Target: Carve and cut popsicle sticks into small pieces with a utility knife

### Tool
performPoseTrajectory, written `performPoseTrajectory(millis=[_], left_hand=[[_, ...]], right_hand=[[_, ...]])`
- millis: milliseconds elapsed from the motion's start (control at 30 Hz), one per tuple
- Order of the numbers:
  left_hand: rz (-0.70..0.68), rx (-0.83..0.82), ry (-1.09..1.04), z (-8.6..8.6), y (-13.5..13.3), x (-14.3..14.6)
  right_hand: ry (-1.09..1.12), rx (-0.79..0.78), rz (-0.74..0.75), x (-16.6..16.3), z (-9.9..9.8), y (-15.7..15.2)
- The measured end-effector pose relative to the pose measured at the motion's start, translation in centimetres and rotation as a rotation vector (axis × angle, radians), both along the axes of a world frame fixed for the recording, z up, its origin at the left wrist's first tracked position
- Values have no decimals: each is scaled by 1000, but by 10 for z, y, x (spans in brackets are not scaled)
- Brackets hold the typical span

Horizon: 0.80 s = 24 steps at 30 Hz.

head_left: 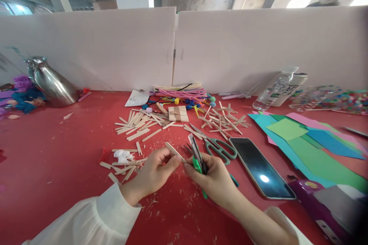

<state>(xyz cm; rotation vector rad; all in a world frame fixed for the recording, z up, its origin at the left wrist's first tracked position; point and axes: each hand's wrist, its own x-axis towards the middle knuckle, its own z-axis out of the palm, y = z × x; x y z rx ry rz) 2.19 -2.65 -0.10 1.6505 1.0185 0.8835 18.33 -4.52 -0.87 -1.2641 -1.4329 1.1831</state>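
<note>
Between thumb and fingers, my left hand (161, 167) pinches a wooden craft stick (173, 150) that slants down toward the right. My right hand (214, 179) is closed around a green utility knife (197, 157), its blade end pointing up. The right fingertips are at the lower end of the stick; whether they grip it too I cannot tell. Just beyond the knife lie grey-green scissors (220, 148) on the red table (94, 214). Wood shavings are scattered beneath both hands. Cut stick pieces and a crumpled white tissue (123, 157) lie left of my left hand.
Loose craft sticks (140, 121) and thin wooden sticks (222, 120) lie ahead, with pink pipe cleaners (181, 92) behind. At right are a phone (263, 168), coloured paper (316, 141), a purple device (324, 206) and a clear bottle (273, 90). A metal jug (53, 82) stands far left.
</note>
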Motion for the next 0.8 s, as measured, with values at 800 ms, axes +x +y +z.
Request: performPoseTrajectory(millis=[800], left_hand=[[89,-85,75,-1,1,6]], right_hand=[[-291,271,-38,-9,-2,-3]])
